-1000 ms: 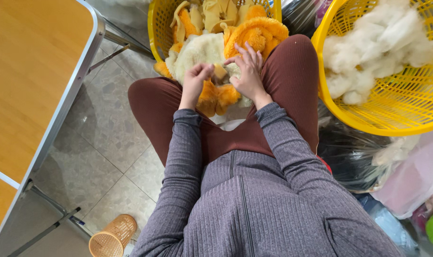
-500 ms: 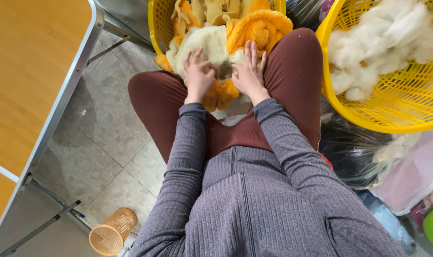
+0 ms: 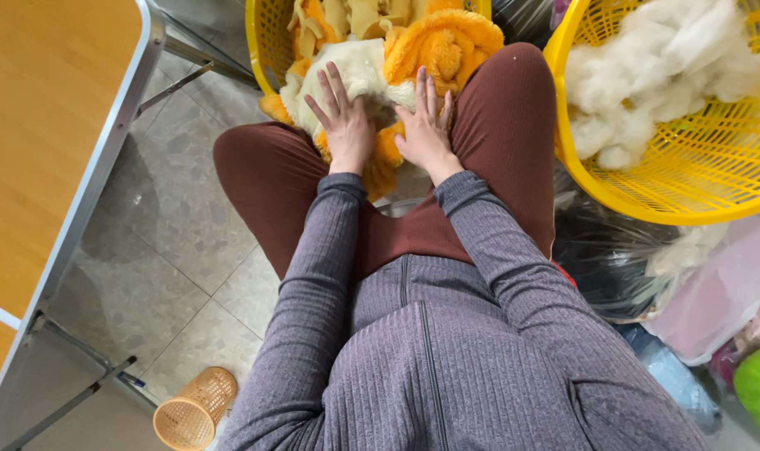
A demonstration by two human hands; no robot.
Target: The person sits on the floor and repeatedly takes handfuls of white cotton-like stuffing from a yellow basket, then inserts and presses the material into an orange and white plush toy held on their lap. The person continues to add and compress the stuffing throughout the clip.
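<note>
Both the left hand [image 3: 346,125] and the right hand [image 3: 426,125] lie flat, fingers spread, on the cream-and-orange plush toy skin [image 3: 359,75] on the lap; press evenly, keeping the fabric smooth.

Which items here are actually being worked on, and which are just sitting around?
In hand:
left hand and right hand, both flat on the cream and orange plush piece
yellow basket of plush pieces just beyond

Lying about:
yellow basket of white stuffing
small wicker cup on the floor
wooden folding table

2 yellow baskets [image 3: 613,188], 2 hands [image 3: 346,125]
</note>
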